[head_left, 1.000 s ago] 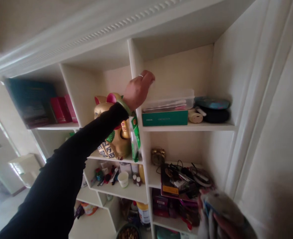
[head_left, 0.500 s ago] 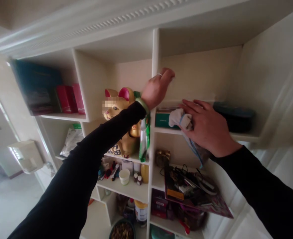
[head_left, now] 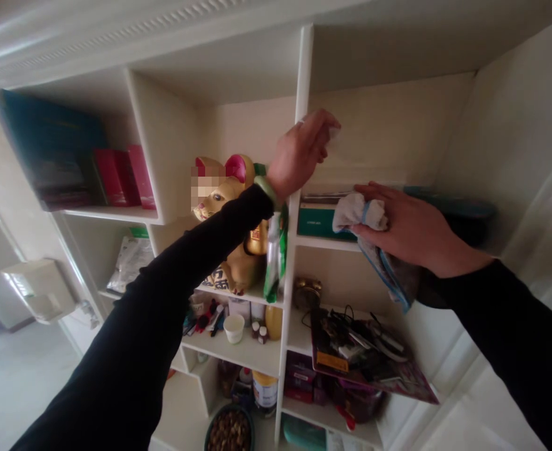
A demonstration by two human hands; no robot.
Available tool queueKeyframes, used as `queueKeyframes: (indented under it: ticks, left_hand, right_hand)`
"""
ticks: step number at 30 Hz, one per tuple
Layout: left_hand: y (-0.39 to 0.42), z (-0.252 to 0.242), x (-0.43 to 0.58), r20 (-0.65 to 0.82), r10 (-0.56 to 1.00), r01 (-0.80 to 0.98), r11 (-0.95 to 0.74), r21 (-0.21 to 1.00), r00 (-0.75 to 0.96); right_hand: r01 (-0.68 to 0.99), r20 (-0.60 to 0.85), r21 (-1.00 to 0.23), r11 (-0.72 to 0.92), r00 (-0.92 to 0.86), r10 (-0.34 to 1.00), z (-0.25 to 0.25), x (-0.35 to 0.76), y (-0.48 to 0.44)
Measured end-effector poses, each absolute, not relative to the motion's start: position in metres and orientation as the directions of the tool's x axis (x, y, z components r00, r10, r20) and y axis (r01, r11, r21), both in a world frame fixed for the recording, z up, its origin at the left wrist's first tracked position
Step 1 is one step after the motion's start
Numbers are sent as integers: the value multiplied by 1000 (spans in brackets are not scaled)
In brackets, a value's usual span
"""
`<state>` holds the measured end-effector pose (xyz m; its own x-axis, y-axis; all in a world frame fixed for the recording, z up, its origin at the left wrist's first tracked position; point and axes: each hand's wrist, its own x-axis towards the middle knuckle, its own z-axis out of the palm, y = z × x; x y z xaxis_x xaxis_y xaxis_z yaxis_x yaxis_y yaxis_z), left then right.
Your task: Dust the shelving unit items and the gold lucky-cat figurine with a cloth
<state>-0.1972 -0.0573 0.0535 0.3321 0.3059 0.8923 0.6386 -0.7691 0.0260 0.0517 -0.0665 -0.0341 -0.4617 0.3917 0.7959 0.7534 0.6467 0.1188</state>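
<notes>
My right hand (head_left: 405, 228) is closed around a pale cleaning cloth (head_left: 351, 213) with a blue edge; part of it hangs down below the shelf edge. Just behind the cloth lies a green box (head_left: 316, 220) on the upper right shelf. My left hand (head_left: 301, 153), with a ring and a pale green bangle (head_left: 267, 190), is raised beside the upright divider (head_left: 304, 75). Its fingers are curled together, and a small whitish bit shows at the tips, too blurred to name. Under the left forearm, a golden cat figurine (head_left: 231, 203) is partly hidden.
A dark item (head_left: 464, 213) lies at the right on the upper shelf. Below, a tray (head_left: 327, 360) heaped with cables juts past its shelf. Green-and-clear packaging (head_left: 275, 263) stands by the cat. A white cup (head_left: 233, 329), small bottles and a bowl of nuts (head_left: 229, 429) sit lower.
My right hand has shifted right along the shelf with the cloth. My left hand has moved slightly up and right, its fingers a little less tightly curled. The view has shifted slightly.
</notes>
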Motion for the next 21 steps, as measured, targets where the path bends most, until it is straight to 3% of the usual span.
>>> queueKeyframes:
  ticks: [3, 5, 8, 10, 13, 15, 17, 19, 21]
  left_hand:
    - [-51, 44, -203, 919, 304, 472, -867, 159, 251]
    - [-51, 35, -204, 939, 290, 347, -913, 213, 187]
    - [-52, 21, -204, 947, 302, 174, -944, 281, 108]
    - [-52, 15, -201, 934, 352, 120, -932, 344, 58]
    - [-53, 11, -195, 933, 361, 68, -930, 360, -2]
    - [-57, 12, -190, 928, 370, 136, -923, 360, 51]
    - [-65, 13, -185, 875, 449, 337, -864, 374, 181]
    - [-73, 14, -180, 783, 554, 561, -757, 334, 282]
    - [-79, 16, -179, 730, 601, 673, -690, 268, 325]
  right_hand:
    - [689, 808, -21, 724, -415, 418, -36, 58, -66]
    - [589, 848, -188, 786, -307, 433, -42, 61, -68]
    - [329, 907, -420, 846, 117, 405, -58, 65, -81]
    - [96, 817, -489, 867, 397, 418, -69, 69, -92]
    - [-102, 730, -571, 815, 392, 560, -76, 77, -108]
    - [-99, 730, -624, 775, 279, 623, -75, 81, -113]
    - [-83, 725, -654, 752, 215, 654, -71, 82, -113]
    - [-60, 708, -681, 730, 203, 677, -68, 79, -108]
    - [-57, 669, -714, 698, 236, 705, -67, 75, -102]
